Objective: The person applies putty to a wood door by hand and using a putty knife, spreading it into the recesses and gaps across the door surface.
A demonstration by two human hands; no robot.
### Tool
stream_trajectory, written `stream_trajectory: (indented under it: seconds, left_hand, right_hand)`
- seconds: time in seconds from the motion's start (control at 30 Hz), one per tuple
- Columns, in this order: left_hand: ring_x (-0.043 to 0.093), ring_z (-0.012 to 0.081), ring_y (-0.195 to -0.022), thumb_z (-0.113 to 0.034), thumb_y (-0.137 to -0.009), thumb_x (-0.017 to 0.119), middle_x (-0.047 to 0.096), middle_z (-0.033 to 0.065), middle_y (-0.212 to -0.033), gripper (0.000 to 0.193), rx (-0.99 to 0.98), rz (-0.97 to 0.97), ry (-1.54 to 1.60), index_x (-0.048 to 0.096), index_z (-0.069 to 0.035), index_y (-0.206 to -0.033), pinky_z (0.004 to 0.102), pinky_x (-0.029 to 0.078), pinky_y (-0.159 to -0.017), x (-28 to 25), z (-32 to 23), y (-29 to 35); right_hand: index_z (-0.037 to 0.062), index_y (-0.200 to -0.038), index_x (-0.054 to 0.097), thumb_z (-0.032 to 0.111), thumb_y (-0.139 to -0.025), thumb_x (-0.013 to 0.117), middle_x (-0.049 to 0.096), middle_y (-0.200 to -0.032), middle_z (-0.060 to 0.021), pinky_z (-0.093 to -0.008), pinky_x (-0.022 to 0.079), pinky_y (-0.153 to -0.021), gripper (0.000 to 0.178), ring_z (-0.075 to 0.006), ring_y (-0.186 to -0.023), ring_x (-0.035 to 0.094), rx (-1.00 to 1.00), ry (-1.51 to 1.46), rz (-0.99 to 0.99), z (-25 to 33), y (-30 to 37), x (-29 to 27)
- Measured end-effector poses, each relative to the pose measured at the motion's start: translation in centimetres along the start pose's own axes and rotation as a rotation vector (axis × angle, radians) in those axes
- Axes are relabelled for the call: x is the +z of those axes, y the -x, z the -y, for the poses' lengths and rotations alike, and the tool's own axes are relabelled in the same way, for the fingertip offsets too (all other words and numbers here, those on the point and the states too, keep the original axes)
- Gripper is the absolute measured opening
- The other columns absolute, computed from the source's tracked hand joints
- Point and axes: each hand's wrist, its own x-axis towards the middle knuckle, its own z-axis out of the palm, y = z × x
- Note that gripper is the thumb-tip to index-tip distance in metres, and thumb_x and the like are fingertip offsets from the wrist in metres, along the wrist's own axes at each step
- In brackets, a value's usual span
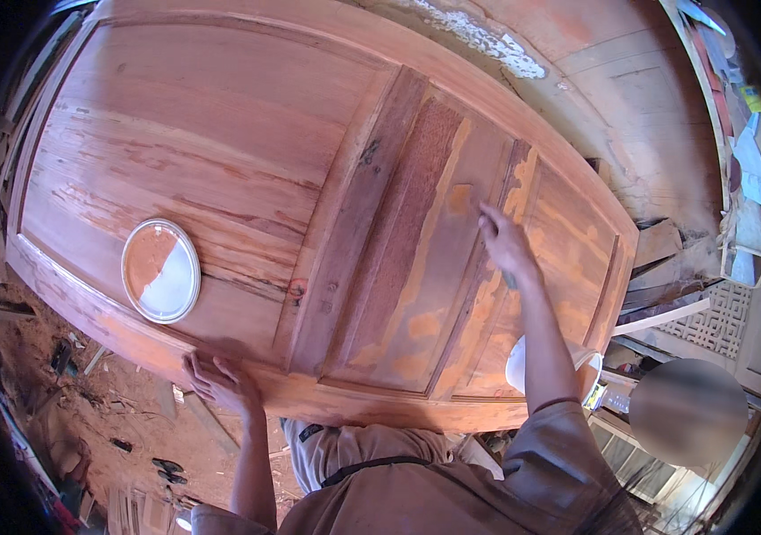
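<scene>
A large reddish wooden door [354, 178] with recessed panels lies in front of me. Yellow-orange filler is smeared in patches along its right-hand panels and mouldings. Over one of these narrow panels is my right hand [505, 239], index finger pointing at the wood beside a filler patch and the other fingers curled in. A small greenish bit shows below its wrist; what the hand holds is mostly hidden. My left hand [223, 382] rests on the door's near edge, fingers stretched out, holding nothing. A round white lid [171, 290], partly coated with orange-brown paste, sits on the left panel.
Partly behind my right forearm stands a white tub [515, 364] at the near right edge. Sandals [169, 470] and wood scraps lie on the dusty floor at left. Boards [657, 242] and a latticed panel [724, 316] are at right. Another large wooden sheet [630, 98] lies beyond the door.
</scene>
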Motion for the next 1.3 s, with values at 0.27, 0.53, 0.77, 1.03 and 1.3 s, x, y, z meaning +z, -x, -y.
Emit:
stream_trajectory:
  seconds: [0.27,0.53,0.77,1.03,1.3]
  left_hand:
    - [0.04,0.0381,-0.139,-0.04,-0.104,0.048,0.044,0.0209,-0.149,0.055,-0.007,0.009,-0.021,0.046,0.0,-0.142,0.0531,0.029,-0.114,-0.2,0.0,-0.1]
    - [0.041,0.0388,-0.138,-0.04,-0.104,0.048,0.044,0.0223,-0.149,0.053,-0.026,0.001,0.008,0.047,0.0,-0.139,0.0528,0.029,-0.113,-0.3,0.3,0.0]
    - [0.04,0.0381,-0.139,-0.041,-0.104,0.047,0.044,0.0215,-0.149,0.054,-0.007,-0.022,-0.017,0.047,0.0,-0.14,0.0515,0.028,-0.114,-0.4,-0.2,-0.1]
    - [0.038,0.039,-0.141,-0.045,-0.104,0.046,0.043,0.0225,-0.15,0.06,-0.038,0.003,0.01,0.045,0.001,-0.143,0.0529,0.026,-0.116,-0.3,-0.2,-0.1]
    - [0.038,0.0394,-0.139,-0.048,-0.104,0.042,0.043,0.0215,-0.15,0.063,-0.022,0.01,-0.033,0.043,0.0,-0.144,0.0531,0.027,-0.116,0.2,0.1,0.1]
  right_hand:
    - [0.008,-0.132,0.058,0.026,-0.103,0.049,0.068,-0.075,-0.0126,-0.0399,0.05,-0.051,0.036,-0.0213,-0.05,0.06,0.262,0.03,0.31,6.0,-6.8,-1.7]
    - [0.0078,-0.135,0.058,0.022,-0.102,0.05,0.061,-0.071,-0.0093,-0.0379,0.046,-0.048,0.037,-0.0182,-0.051,0.055,0.278,0.084,0.423,6.8,-4.7,-1.3]
    - [0.0112,-0.14,0.056,0.029,-0.103,0.053,0.06,-0.07,-0.0081,-0.0365,0.048,-0.047,0.041,-0.0164,-0.05,0.057,0.245,-0.078,0.518,7.3,0.5,-2.1]
    - [0.0128,-0.149,0.043,0.039,-0.102,0.058,0.049,-0.065,-0.0015,-0.0312,0.043,-0.038,0.056,-0.0111,-0.042,0.05,0.352,-0.659,0.148,2.4,-0.3,-0.5]
    - [0.0139,-0.149,0.043,0.034,-0.105,0.048,0.068,-0.084,-0.0161,-0.0441,0.055,-0.058,0.049,-0.0293,-0.063,0.067,0.319,-0.335,-0.254,0.9,-10.2,3.5]
